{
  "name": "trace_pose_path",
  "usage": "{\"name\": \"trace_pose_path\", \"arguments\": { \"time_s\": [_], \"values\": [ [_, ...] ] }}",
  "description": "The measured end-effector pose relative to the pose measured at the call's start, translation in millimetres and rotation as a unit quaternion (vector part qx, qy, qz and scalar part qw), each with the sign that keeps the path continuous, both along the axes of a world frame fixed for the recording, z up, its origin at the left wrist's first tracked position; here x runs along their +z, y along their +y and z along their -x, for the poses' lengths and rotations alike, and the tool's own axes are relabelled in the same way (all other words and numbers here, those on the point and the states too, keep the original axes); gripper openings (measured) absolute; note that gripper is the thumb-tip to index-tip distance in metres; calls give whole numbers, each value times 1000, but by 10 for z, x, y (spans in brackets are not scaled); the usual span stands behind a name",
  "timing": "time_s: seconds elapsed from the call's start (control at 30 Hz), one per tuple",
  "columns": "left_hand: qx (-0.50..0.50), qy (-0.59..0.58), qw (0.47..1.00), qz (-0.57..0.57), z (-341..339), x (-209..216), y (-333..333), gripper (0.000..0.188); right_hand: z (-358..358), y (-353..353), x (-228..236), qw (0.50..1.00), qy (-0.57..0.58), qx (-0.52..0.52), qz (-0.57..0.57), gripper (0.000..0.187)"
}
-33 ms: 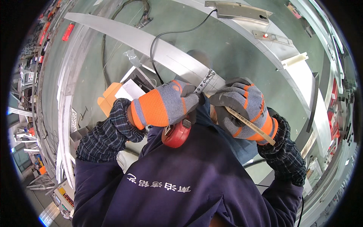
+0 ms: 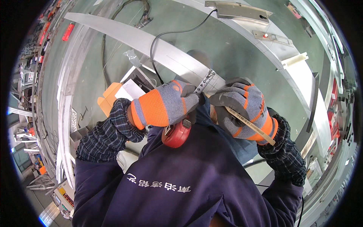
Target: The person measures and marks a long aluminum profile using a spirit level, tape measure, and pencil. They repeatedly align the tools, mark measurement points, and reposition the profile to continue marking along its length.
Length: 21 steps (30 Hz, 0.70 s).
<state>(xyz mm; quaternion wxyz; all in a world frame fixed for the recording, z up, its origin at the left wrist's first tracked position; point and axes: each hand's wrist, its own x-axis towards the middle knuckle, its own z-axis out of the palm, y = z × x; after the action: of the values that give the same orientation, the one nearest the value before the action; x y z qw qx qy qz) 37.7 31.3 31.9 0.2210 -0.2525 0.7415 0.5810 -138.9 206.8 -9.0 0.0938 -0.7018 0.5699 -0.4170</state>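
My left hand (image 2: 164, 103), in a grey and orange work glove, is closed around a tape measure (image 2: 176, 134) with a red case. Out past its fingers runs the short silvery tape blade (image 2: 204, 81), lying over the end of a long white metal profile (image 2: 151, 42). Thin lines are marked on that end. My right hand (image 2: 242, 108), gloved alike, is closed beside the profile's end and holds a flat tan carpenter's pencil (image 2: 252, 125). The pencil slants across the palm toward the wrist; its other end is hidden by the fingers.
A black cable (image 2: 166, 34) crosses the profile to a metal channel piece (image 2: 238, 11) on another white profile (image 2: 298, 73) at far right. An opened orange-brown carton (image 2: 109, 96) stands left of my left hand. Long metal bars (image 2: 70, 75) line the left side.
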Motion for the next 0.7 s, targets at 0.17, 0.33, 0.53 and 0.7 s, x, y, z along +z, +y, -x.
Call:
{"name": "trace_pose_path", "arguments": {
  "time_s": [0.17,0.33,0.53,0.7],
  "values": [
    [-30,24,997,60,-13,-50,-12,32,-4,-5,-4,1000,-5,0,13,28],
    [-38,49,996,64,-35,-52,-10,31,-1,2,34,1000,-2,4,-12,29],
    [-25,23,998,51,5,51,17,30,16,14,34,1000,4,6,-18,32],
    [-81,97,985,119,-59,-65,-8,31,21,13,38,1000,-12,5,-24,31]
  ]
}}
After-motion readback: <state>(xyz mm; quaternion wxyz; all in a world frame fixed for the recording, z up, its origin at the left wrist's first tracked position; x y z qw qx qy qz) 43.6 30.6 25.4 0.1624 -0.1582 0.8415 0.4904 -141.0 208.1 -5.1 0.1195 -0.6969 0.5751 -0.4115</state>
